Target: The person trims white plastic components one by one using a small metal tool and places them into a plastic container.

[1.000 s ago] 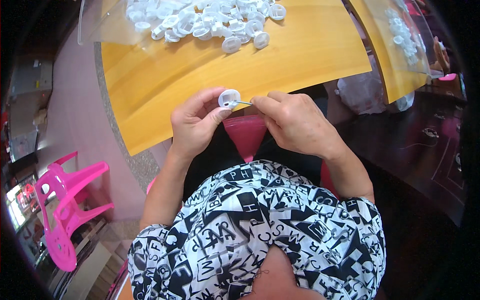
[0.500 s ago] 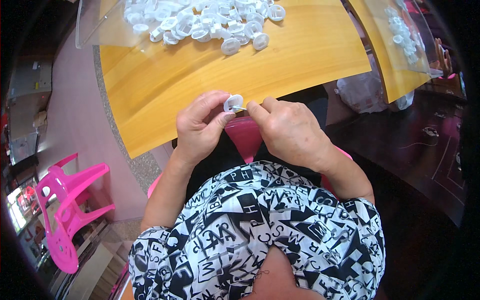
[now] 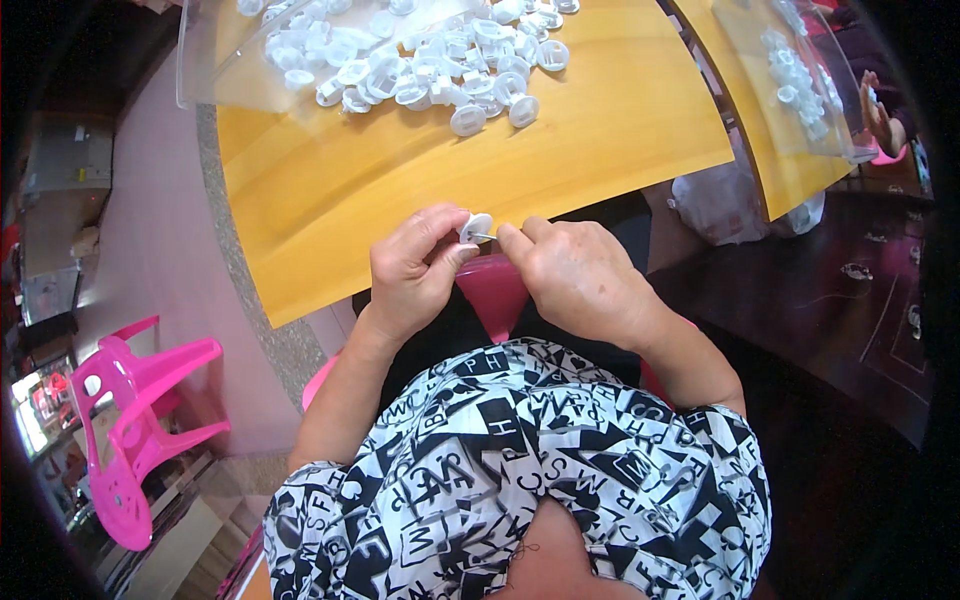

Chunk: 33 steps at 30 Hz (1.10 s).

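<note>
My left hand (image 3: 413, 268) pinches a small white round plastic piece (image 3: 476, 226) between thumb and fingertips, just past the table's near edge. A thin metal rod (image 3: 487, 237) runs from the fingers of my right hand (image 3: 583, 272) to the face of that piece. The rod's other end is hidden in my right fist, so I cannot tell what kind of tool it is. Farther off, many similar white plastic pieces (image 3: 440, 75) lie in a loose pile on the yellow wooden table (image 3: 400, 165).
A clear plastic tray (image 3: 215, 75) lies at the table's far left. On a second yellow table (image 3: 790, 180) to the right are more white pieces (image 3: 795, 85), with another person's hand (image 3: 877, 115) nearby. A pink plastic chair (image 3: 130, 420) lies tipped over at the left.
The whole view has shifted slightly, so table and hands sit lower in the picture. The plastic piece is turned a little in my left fingers; the rod still meets it.
</note>
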{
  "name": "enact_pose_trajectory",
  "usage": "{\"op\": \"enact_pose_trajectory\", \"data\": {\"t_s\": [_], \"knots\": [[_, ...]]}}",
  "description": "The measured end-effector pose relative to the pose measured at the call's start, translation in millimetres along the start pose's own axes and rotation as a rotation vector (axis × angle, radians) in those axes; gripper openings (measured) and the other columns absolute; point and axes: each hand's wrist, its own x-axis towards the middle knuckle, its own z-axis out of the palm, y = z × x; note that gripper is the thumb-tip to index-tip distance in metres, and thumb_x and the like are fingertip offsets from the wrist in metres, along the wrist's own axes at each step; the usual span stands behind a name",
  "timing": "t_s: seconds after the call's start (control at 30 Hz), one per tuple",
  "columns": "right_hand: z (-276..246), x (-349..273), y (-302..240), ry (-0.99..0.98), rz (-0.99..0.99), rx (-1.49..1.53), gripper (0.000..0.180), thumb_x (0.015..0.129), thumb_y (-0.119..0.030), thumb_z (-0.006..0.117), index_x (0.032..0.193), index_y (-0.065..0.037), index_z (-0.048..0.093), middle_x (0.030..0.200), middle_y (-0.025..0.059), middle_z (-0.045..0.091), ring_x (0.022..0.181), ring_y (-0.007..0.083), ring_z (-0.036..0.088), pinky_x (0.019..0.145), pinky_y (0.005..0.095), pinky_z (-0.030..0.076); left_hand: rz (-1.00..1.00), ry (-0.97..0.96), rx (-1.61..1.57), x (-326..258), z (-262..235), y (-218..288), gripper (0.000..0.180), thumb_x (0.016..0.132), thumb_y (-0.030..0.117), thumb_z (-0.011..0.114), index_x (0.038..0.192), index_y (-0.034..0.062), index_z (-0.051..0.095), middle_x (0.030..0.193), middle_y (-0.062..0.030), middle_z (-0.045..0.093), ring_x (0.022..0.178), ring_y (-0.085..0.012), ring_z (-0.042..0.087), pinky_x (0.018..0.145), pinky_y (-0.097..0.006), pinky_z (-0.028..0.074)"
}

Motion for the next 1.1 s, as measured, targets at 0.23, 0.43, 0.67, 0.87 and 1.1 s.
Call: {"op": "enact_pose_trajectory", "data": {"t_s": [0.23,0.43,0.67,0.87,1.1], "knots": [[5.8,-8.0,-5.0,0.302,0.022,-0.016,0.037,0.074,-0.005,0.060,0.110,0.000,0.061,0.073,0.0094,0.054,0.067,0.0259,0.059,0.056,0.0360,0.048,-0.256,0.036,-0.298,-2.2,-4.9,3.8,0.029,0.081,-0.008,0.067,0.109,-0.0048,0.061,0.102,-0.0094,0.065,0.093,-0.0150,0.064,0.081,-0.027,0.053],[9.6,-5.6,-3.0,0.421,-0.010,-0.102,0.036,0.073,-0.007,0.060,0.108,0.001,0.063,0.073,0.0083,0.053,0.066,0.0232,0.057,0.054,0.0341,0.047,-0.214,0.016,-0.337,-0.1,-4.5,1.0,0.031,0.080,-0.008,0.068,0.110,-0.0048,0.061,0.107,-0.0102,0.063,0.095,-0.0158,0.063,0.083,-0.027,0.053],[10.5,-2.9,-2.8,0.339,-0.003,-0.137,0.038,0.073,-0.008,0.060,0.110,0.002,0.061,0.075,0.0086,0.055,0.069,0.0229,0.058,0.056,0.0332,0.048,-0.165,0.033,-0.224,2.8,-0.7,1.6,0.030,0.077,-0.008,0.069,0.106,-0.0046,0.062,0.105,-0.0122,0.064,0.093,-0.0172,0.063,0.081,-0.027,0.053],[4.6,-2.8,-5.1,0.195,0.067,-0.058,0.019,0.074,-0.009,0.057,0.092,-0.003,0.055,0.073,0.0115,0.058,0.070,0.0279,0.063,0.058,0.0377,0.052,-0.092,0.023,-0.003,9.5,1.5,11.2,0.028,0.073,-0.006,0.072,0.100,-0.0038,0.064,0.097,-0.0154,0.066,0.086,-0.0229,0.065,0.075,-0.030,0.052],[-9.3,-7.0,14.0,0.487,-0.052,0.480,0.026,0.080,-0.002,0.059,0.105,0.004,0.059,0.083,0.0190,0.062,0.078,0.0363,0.063,0.069,0.0403,0.052,-0.270,0.108,-0.136,-3.3,-4.1,18.8,0.027,0.078,-0.006,0.068,0.104,-0.0035,0.062,0.096,-0.0091,0.065,0.085,-0.0168,0.062,0.076,-0.027,0.051]]}}
